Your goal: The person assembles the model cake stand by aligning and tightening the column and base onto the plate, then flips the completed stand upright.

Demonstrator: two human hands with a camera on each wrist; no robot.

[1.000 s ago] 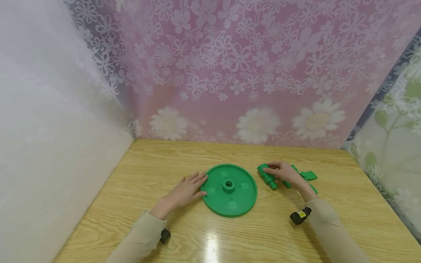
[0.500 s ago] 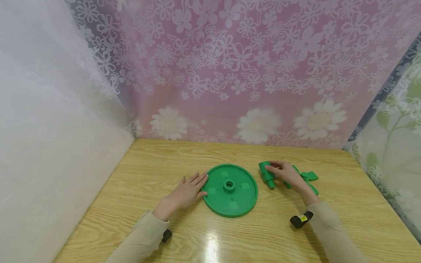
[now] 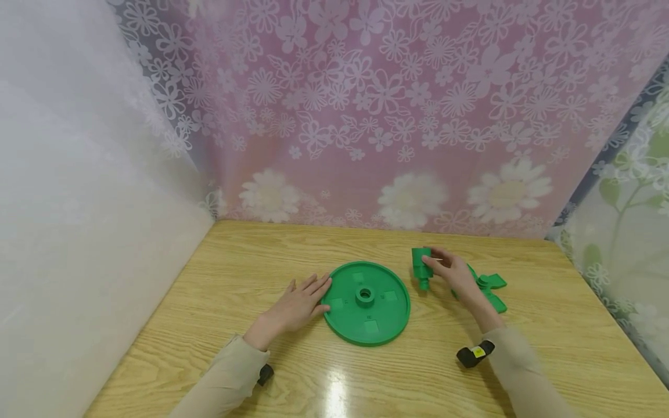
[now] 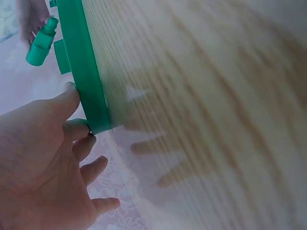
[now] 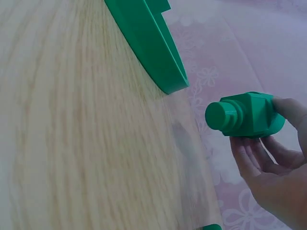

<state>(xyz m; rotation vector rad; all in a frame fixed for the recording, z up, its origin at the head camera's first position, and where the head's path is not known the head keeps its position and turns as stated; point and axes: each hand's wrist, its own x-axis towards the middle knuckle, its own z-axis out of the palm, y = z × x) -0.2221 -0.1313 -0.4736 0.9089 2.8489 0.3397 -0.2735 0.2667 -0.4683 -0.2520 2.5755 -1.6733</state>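
Note:
A round green plastic disc (image 3: 371,331) with a raised rim and a holed hub in its middle lies flat on the wooden table. My left hand (image 3: 292,305) rests its fairly straight fingers against the disc's left edge; the left wrist view has the thumb (image 4: 72,93) at the rim. Right of the disc, my right hand (image 3: 455,273) grips a stepped green plastic cylinder (image 3: 420,264) between thumb and fingers. The cylinder stands upright above the table, its narrow knobbed end (image 5: 218,116) downward. A flat green piece with several blades (image 3: 493,283) lies beyond the right hand, partly hidden by it.
The wooden table (image 3: 219,255) backs onto a pink flowered curtain (image 3: 334,116). A pale sheet (image 3: 94,203) hangs along the left side, and another flowered curtain (image 3: 627,244) hangs on the right.
My right hand has lifted the cylinder slightly and turned it from slanted to upright, uncovering more of the bladed piece. The left hand and the disc stay in place.

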